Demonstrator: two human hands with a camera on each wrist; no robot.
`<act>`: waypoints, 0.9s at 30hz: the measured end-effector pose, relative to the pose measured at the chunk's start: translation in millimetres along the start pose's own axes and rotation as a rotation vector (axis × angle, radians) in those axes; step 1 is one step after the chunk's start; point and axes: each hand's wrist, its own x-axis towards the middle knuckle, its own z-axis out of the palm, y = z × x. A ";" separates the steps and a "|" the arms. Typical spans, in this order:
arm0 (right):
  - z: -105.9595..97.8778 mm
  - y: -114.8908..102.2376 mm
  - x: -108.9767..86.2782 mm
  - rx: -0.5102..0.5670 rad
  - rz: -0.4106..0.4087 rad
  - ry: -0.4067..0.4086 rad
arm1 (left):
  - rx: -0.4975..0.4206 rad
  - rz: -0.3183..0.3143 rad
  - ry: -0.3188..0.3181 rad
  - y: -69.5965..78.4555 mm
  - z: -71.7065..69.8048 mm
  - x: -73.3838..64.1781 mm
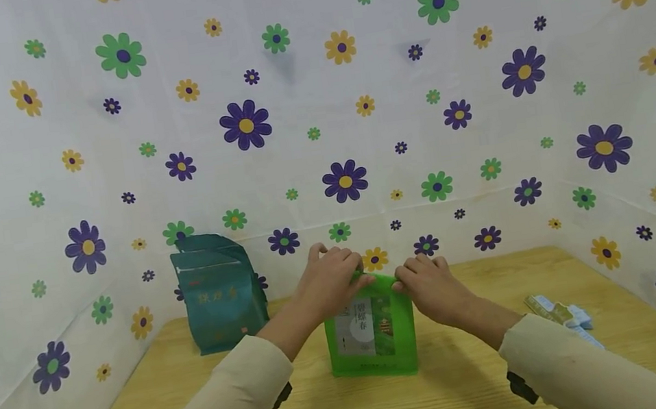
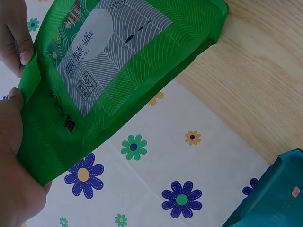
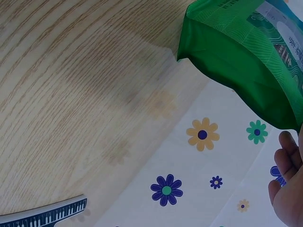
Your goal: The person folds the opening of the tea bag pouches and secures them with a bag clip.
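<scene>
A green tea bag with a grey label stands upright on the wooden table, in the middle of the head view. At the left end of its top edge, my left hand pinches the bag, thumb along the front. My right hand grips the top right corner with curled fingers. In the left wrist view the top of the bag is bent over between the two hands. The right wrist view shows the side fold of the bag, with part of my right hand at its top.
Teal pouches stand one behind the other at the back left. Light blue and gold flat pieces lie on the right, partly behind my right sleeve. A white cloth with printed flowers encloses the table at the back and sides.
</scene>
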 end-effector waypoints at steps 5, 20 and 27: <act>0.1 1.9 -0.3 -0.017 -0.025 0.031 | 0.008 -0.004 0.010 1.2 -2.0 2.2; -3.6 11.6 -10.6 -0.087 -0.203 0.247 | -0.275 -0.115 -0.124 12.4 -15.5 11.6; -2.3 13.9 -12.3 -0.099 -0.244 0.253 | -0.171 -0.080 -0.157 15.4 -15.8 12.5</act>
